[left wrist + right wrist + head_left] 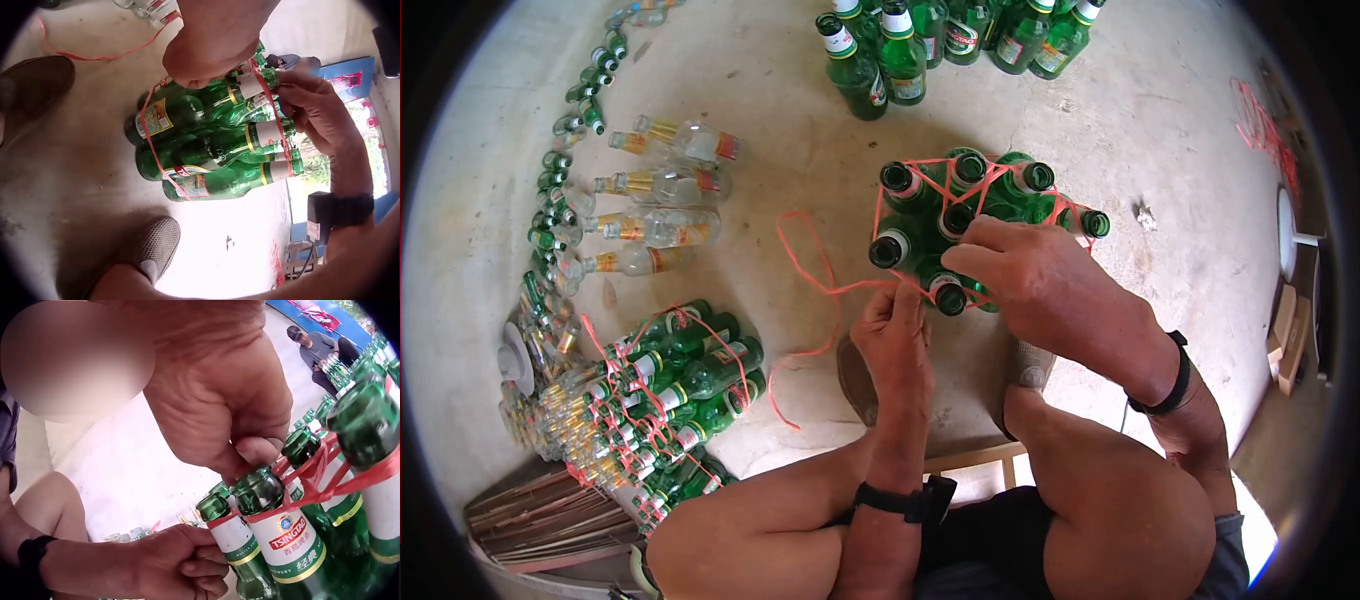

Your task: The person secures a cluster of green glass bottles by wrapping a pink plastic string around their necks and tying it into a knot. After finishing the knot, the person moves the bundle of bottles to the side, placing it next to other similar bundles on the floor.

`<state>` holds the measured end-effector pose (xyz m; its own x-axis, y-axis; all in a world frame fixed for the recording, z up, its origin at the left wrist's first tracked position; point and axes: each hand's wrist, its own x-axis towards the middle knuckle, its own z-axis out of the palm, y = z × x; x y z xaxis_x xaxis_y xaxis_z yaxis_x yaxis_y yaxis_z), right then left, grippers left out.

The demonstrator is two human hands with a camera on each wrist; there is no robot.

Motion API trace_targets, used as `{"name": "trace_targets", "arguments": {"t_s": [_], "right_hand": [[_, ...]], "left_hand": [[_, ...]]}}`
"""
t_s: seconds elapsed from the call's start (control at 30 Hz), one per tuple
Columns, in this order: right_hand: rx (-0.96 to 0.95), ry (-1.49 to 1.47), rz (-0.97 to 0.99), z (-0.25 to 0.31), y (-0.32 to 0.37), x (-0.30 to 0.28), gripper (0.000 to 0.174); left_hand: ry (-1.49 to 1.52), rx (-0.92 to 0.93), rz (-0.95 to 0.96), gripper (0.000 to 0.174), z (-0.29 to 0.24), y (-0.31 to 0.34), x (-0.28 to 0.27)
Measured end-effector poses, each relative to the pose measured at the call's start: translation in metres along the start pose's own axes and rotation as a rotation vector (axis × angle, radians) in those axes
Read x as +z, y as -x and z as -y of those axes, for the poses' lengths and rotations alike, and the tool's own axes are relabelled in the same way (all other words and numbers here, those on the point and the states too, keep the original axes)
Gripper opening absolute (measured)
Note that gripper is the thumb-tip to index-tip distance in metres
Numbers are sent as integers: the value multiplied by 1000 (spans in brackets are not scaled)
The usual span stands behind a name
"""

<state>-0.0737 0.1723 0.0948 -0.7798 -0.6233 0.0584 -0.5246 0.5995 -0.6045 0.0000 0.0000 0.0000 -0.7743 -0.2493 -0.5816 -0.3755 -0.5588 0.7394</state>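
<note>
A bundle of green beer bottles (910, 215) stands upright between the person's feet, with red plastic string (920, 163) laced around and across the necks. At the near side, the left hand (895, 340) pinches the string beside a front bottle; its loose tail (833, 291) trails left over the floor. The right hand (1050, 280) reaches over the bundle from the right. Its fingers curl down at the string among the necks, thumb bent, fingertips partly hidden behind a bottle mouth (259, 487). Lower down, another loop of string (150, 134) rings the bottle bodies.
More green bottles (900, 60) stand at the back. Clear bottles (665, 185) lie to the left, and a tied stack of green bottles (720, 365) lies at the lower left. Red string (1265, 130) and wood blocks (1288, 340) are at right. Another person (319, 353) sits farther off.
</note>
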Motion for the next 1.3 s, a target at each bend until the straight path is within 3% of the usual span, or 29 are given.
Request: {"name": "trace_targets", "arguments": {"t_s": [0.17,0.27,0.37,0.57,0.97,1.07,1.3], "right_hand": [[-1,-49,155,-5,-3,2,32],[8,44,171,-1,-10,8,23],[66,79,239,5,-14,9,25],[52,-41,314,-2,-20,6,26],[49,-13,315,-3,-19,10,27],[57,-18,321,-1,-20,9,28],[62,63,359,4,-24,8,26]], "left_hand": [[64,-73,44,24,1,-8,10],[87,-99,58,20,-4,-14,9],[117,-219,110,15,-9,-20,3],[97,-273,145,15,-12,-26,-4],[99,-374,159,20,-16,-34,-7],[27,-377,173,8,-17,-35,-7],[46,-376,129,9,-19,-32,-4]]}}
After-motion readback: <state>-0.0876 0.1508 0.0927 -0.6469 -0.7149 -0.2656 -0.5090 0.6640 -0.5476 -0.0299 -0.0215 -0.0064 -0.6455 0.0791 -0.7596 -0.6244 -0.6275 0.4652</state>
